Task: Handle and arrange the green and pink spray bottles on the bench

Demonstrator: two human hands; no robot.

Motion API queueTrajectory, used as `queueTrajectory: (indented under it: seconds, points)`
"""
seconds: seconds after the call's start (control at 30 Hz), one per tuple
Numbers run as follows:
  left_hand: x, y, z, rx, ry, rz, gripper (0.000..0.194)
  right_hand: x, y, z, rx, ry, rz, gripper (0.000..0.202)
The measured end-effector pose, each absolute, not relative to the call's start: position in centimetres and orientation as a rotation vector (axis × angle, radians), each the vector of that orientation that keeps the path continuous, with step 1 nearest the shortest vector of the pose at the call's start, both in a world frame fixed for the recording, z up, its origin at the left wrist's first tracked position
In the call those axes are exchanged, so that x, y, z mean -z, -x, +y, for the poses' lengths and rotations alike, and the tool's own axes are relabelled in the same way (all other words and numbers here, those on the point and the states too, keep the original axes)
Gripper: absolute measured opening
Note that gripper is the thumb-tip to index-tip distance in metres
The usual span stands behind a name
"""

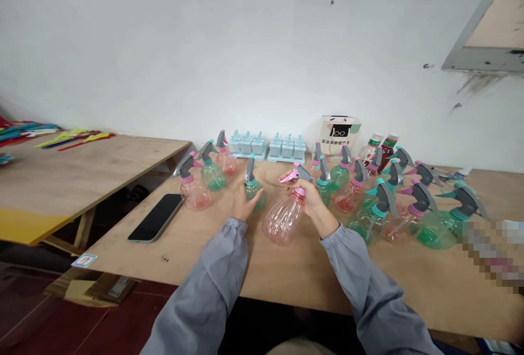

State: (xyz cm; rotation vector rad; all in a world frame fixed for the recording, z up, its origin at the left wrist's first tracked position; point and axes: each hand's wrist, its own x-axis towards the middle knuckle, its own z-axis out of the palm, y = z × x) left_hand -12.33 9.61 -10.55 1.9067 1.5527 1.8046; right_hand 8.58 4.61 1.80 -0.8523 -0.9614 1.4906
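Note:
My right hand [310, 197] grips a pink spray bottle [282, 223] by its neck and grey-and-pink trigger head, and the clear body tilts down to the left just above or on the table. A small green spray bottle [256, 194] with a grey-and-teal head stands upright, and my left hand [244, 202] is closed around its near left side, the thumb across its front. Left of that hand stand a pink spray bottle [196, 194], a green spray bottle [213, 176] and another pink spray bottle [226, 161].
Several more green and pink spray bottles [368, 223] crowd the right side. A black phone [156, 217] lies at left. Behind are light-blue popsicle moulds [286, 148], a paper bag [339, 134] and two capped bottles [373, 150]. Another table [123, 164] stands at left, beyond a gap.

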Motion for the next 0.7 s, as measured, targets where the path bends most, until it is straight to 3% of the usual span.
queueTrajectory:
  seconds: [0.2,0.4,0.7]
  points:
    - [10.70,12.39,9.73,-1.833,-1.902,1.525,0.058,-1.63,-8.76,4.60,-1.482,0.778,-1.061,0.011]
    - [10.52,12.37,9.57,-1.805,-1.901,1.531,0.059,-1.71,-8.63,4.53,-1.446,0.882,-1.053,0.027]
    - [10.44,12.31,9.51,-1.784,-1.873,1.573,0.055,-1.01,-8.87,3.82,-1.255,0.878,-1.070,0.009]
